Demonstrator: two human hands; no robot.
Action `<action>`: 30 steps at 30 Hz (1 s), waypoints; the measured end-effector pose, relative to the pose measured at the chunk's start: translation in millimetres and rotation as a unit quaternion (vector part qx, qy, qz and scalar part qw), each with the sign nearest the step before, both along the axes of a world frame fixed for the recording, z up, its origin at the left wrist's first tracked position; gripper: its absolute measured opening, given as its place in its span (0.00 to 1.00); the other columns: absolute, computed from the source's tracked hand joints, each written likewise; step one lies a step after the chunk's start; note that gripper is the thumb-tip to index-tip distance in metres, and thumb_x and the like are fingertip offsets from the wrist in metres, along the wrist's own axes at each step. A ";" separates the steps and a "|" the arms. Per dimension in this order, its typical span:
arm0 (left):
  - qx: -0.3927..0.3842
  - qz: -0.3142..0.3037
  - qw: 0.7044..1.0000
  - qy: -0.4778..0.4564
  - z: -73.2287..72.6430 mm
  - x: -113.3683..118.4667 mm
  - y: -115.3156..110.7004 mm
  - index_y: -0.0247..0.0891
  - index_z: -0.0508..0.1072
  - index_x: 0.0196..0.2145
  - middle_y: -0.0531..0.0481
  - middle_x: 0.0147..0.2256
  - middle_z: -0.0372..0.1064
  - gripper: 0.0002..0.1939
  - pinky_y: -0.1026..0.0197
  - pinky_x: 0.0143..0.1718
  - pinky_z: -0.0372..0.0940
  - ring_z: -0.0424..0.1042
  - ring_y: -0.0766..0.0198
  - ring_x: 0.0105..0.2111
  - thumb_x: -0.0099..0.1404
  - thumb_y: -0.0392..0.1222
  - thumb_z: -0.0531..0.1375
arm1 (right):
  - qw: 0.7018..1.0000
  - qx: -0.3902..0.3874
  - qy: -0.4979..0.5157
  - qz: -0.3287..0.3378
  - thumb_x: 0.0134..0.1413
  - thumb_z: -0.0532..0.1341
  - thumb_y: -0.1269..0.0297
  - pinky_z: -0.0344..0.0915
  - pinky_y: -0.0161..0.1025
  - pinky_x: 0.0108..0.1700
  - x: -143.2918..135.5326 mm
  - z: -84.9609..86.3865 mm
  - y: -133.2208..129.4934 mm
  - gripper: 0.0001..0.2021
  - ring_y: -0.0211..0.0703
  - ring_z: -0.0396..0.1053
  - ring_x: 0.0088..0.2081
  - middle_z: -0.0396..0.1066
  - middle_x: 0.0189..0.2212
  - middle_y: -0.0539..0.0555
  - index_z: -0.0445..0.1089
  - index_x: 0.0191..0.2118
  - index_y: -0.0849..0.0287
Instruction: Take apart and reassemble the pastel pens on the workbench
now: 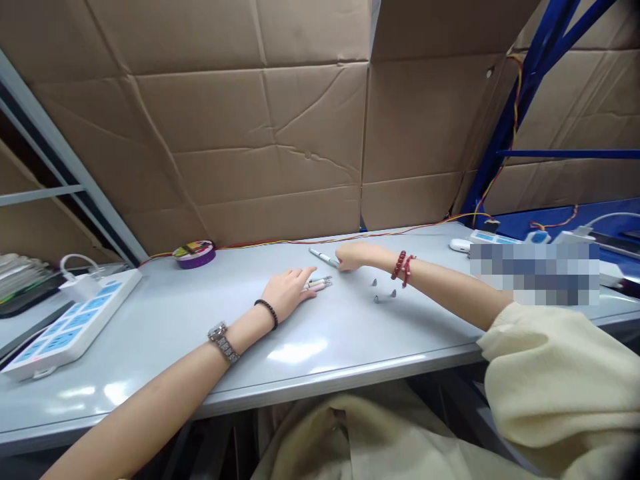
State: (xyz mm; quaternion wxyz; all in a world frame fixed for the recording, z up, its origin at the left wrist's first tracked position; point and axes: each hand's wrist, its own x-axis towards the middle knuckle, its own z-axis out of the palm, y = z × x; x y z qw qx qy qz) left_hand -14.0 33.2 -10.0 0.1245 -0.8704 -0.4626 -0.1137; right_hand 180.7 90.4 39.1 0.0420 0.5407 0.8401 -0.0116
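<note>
My left hand (287,293) lies palm down on the table, thumb and fingers stretched out. Several slim pens (320,285) stick out between its thumb and forefinger, with their other ends hidden beneath the hand. Farther back, my right hand (353,256) has its fingers closed at the near end of a pale pen (323,257), which points toward the back left. Three small grey cone-shaped pieces stand to the right of the pens: one (375,283), another (393,293) and a third (377,299).
The grey-white table (200,313) backs onto cardboard sheets (280,133). A purple tape roll (195,255) sits at the back left. Power strips lie left (80,327) and right (495,238). Red and yellow wires (280,243) run along the back edge. A blue metal frame (505,120) rises at right.
</note>
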 end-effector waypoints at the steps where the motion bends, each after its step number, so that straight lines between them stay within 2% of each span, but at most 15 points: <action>1: -0.006 -0.005 1.000 -0.004 -0.6 -0.9 2.4 0.38 0.61 0.53 0.46 0.39 0.72 0.21 0.60 0.36 0.62 0.70 0.56 0.38 0.66 0.49 0.54 | 1.000 0.009 0.008 -0.006 0.58 0.57 0.58 0.64 0.36 0.30 2.7 3.4 -0.7 0.12 0.36 0.67 0.27 0.69 0.28 0.51 0.68 0.33 0.64; 4: -0.016 -0.011 0.999 -0.025 -2.5 -2.1 7.0 0.38 0.59 0.55 0.47 0.39 0.71 0.24 0.59 0.37 0.63 0.70 0.57 0.39 0.65 0.51 0.54 | 0.996 0.073 0.051 -0.027 0.60 0.52 0.59 0.57 0.36 0.26 17.6 22.0 -10.3 0.14 0.41 0.65 0.25 0.68 0.25 0.55 0.67 0.28 0.62; 7: 0.009 0.000 0.998 -0.062 -2.1 -0.8 5.0 0.36 0.54 0.58 0.41 0.46 0.67 0.30 0.53 0.44 0.62 0.67 0.52 0.45 0.65 0.56 0.53 | 0.979 0.164 0.105 -0.061 0.64 0.40 0.60 0.53 0.36 0.26 42.6 42.0 -33.2 0.19 0.42 0.62 0.26 0.66 0.25 0.54 0.63 0.32 0.59; 8: 0.022 0.007 0.997 -0.075 -1.0 0.1 2.5 0.35 0.52 0.59 0.38 0.49 0.64 0.32 0.50 0.47 0.60 0.63 0.50 0.49 0.65 0.57 0.52 | 0.969 0.200 0.130 -0.071 0.65 0.37 0.59 0.52 0.36 0.26 52.3 46.3 -43.6 0.20 0.41 0.61 0.25 0.64 0.24 0.53 0.61 0.31 0.58; 10: 0.052 -0.003 0.994 -0.100 2.3 3.1 -5.4 0.34 0.47 0.61 0.34 0.55 0.55 0.34 0.47 0.53 0.54 0.54 0.47 0.56 0.66 0.57 0.50 | 0.910 0.302 0.279 -0.043 0.65 0.40 0.55 0.50 0.36 0.26 70.3 48.2 -67.5 0.20 0.38 0.56 0.22 0.56 0.19 0.49 0.56 0.25 0.56; 12: 0.085 -0.059 0.987 -0.125 5.8 7.8 -17.7 0.36 0.45 0.61 0.34 0.58 0.49 0.34 0.46 0.55 0.51 0.49 0.46 0.59 0.66 0.56 0.51 | 0.875 0.308 0.375 0.003 0.64 0.43 0.52 0.49 0.36 0.25 82.0 39.3 -92.8 0.22 0.36 0.52 0.20 0.50 0.17 0.47 0.50 0.20 0.56; 14: 0.110 -0.140 0.974 -0.141 7.5 14.8 -34.2 0.38 0.47 0.60 0.33 0.57 0.49 0.32 0.45 0.54 0.52 0.50 0.45 0.58 0.65 0.57 0.51 | 0.873 0.234 0.427 0.029 0.63 0.43 0.50 0.46 0.36 0.22 84.0 20.6 -115.5 0.23 0.35 0.47 0.18 0.45 0.16 0.46 0.47 0.18 0.56; 16: 0.099 -0.197 0.967 -0.130 6.4 23.6 -52.8 0.39 0.51 0.57 0.35 0.56 0.54 0.30 0.47 0.51 0.56 0.57 0.47 0.54 0.64 0.59 0.51 | 0.879 0.141 0.453 0.050 0.63 0.41 0.51 0.47 0.35 0.20 77.0 -3.7 -132.7 0.24 0.35 0.46 0.17 0.45 0.15 0.46 0.48 0.18 0.56; 18: 0.040 -0.242 0.963 -0.114 3.2 32.1 -69.4 0.37 0.56 0.53 0.37 0.50 0.63 0.28 0.52 0.45 0.62 0.66 0.51 0.47 0.64 0.60 0.49 | 0.879 0.104 0.460 0.072 0.64 0.40 0.52 0.48 0.35 0.20 65.7 -27.7 -142.8 0.23 0.35 0.46 0.17 0.46 0.15 0.46 0.47 0.19 0.56; 20: -0.046 -0.232 0.967 -0.096 0.3 37.8 -79.6 0.37 0.61 0.46 0.44 0.39 0.70 0.23 0.58 0.34 0.64 0.71 0.57 0.35 0.65 0.60 0.49 | 0.885 0.096 0.446 0.086 0.64 0.41 0.54 0.50 0.35 0.22 55.4 -46.6 -146.2 0.22 0.35 0.48 0.19 0.48 0.16 0.46 0.46 0.20 0.56; 22: -0.099 -0.190 0.972 -0.093 0.1 39.1 -81.0 0.38 0.63 0.42 0.49 0.33 0.72 0.15 0.61 0.29 0.63 0.71 0.60 0.30 0.69 0.52 0.48 | 0.890 0.092 0.439 0.081 0.64 0.42 0.56 0.51 0.35 0.23 49.4 -58.3 -144.9 0.21 0.35 0.50 0.20 0.49 0.17 0.46 0.46 0.20 0.56; 26: -0.111 -0.158 0.975 -0.113 6.3 33.2 -66.2 0.39 0.65 0.40 0.50 0.34 0.71 0.09 0.62 0.33 0.62 0.69 0.61 0.33 0.70 0.44 0.48 | 0.899 0.098 0.423 0.059 0.64 0.45 0.58 0.52 0.35 0.25 48.4 -64.4 -139.4 0.19 0.36 0.52 0.22 0.52 0.18 0.46 0.47 0.21 0.56; 30: -0.078 -0.155 0.981 -0.087 7.2 28.8 -54.9 0.38 0.67 0.34 0.47 0.33 0.68 0.16 0.57 0.38 0.61 0.65 0.58 0.36 0.71 0.41 0.43 | 0.894 0.103 0.430 0.070 0.62 0.50 0.59 0.58 0.35 0.28 50.2 -64.1 -138.0 0.12 0.38 0.58 0.26 0.59 0.24 0.48 0.56 0.28 0.56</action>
